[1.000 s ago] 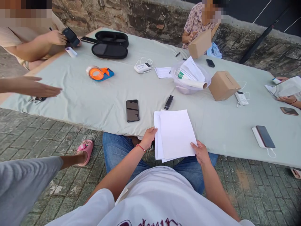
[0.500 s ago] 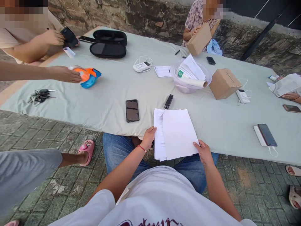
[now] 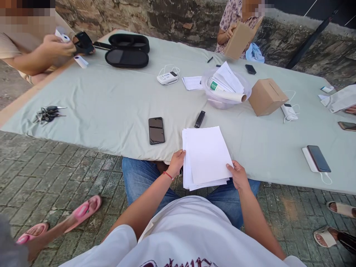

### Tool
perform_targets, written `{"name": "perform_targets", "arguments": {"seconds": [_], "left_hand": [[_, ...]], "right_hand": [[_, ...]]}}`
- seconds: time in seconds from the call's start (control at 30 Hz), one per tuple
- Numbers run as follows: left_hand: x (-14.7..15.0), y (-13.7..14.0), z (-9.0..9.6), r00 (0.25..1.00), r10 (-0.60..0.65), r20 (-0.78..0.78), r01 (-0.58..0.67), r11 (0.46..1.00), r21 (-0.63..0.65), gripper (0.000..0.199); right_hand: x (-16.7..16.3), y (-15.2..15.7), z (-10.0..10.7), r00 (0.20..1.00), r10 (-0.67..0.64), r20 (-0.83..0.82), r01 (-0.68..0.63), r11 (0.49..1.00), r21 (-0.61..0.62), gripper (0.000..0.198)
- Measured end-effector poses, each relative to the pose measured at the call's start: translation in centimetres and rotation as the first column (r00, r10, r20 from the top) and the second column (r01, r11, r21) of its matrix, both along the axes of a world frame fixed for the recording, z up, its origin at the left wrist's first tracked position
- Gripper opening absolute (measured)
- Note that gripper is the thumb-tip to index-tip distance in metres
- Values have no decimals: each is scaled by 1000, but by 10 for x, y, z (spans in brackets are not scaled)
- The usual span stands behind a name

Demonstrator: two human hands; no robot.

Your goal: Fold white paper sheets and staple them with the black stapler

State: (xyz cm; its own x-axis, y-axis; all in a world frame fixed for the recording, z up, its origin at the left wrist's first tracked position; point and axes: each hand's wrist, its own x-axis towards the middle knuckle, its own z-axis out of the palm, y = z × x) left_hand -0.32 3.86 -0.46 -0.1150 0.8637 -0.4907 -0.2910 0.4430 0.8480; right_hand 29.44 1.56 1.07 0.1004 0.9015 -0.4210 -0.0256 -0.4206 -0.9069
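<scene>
A loose stack of white paper sheets (image 3: 207,154) lies over the table's near edge and my lap. My left hand (image 3: 177,162) pinches the stack's left edge, thumb on top. At the lower right corner, my right hand (image 3: 237,173) grips the sheets with its thumb on the top page. The top sheet looks blank and sits slightly askew, with other sheets showing at the left and bottom. Just beyond the stack is a small black stapler-like object (image 3: 200,119). A black smartphone (image 3: 156,130) rests to the left of it.
A clear plastic bowl (image 3: 207,97) holds papers and a bottle. Beside it stand a cardboard box (image 3: 267,97) and white power banks (image 3: 167,78). Keys (image 3: 48,114) and an open black case (image 3: 126,58) are on the left. Co-workers sit around the table, one holding a cardboard box (image 3: 239,40).
My right hand has shifted the top sheet left, covering the printed page beneath. The person at the left has withdrawn a hand, and the orange-and-blue object is gone from view.
</scene>
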Motion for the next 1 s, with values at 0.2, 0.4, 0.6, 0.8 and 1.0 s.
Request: {"name": "perform_targets", "arguments": {"seconds": [0.2,0.4,0.6,0.8,1.0], "left_hand": [[0,1,0,999,28,-33,-28,1000,8,35],[0,0,4,999,21,25,-21,1000,-11,37],[0,1,2,999,38,-33,-38,999,0,37],[2,1,1,998,55,21,-55,999,1,37],[2,0,4,999,44,31,-45,999,20,46]], "right_hand": [[-14,1,-2,991,134,30,-133,991,-8,39],[10,-4,2,997,43,67,-38,997,-72,39],[2,-11,10,997,64,-40,-68,989,-129,43],[-13,-9,10,990,99,-102,-108,990,-89,41],[-22,-12,8,991,121,-57,-124,990,-70,39]]}}
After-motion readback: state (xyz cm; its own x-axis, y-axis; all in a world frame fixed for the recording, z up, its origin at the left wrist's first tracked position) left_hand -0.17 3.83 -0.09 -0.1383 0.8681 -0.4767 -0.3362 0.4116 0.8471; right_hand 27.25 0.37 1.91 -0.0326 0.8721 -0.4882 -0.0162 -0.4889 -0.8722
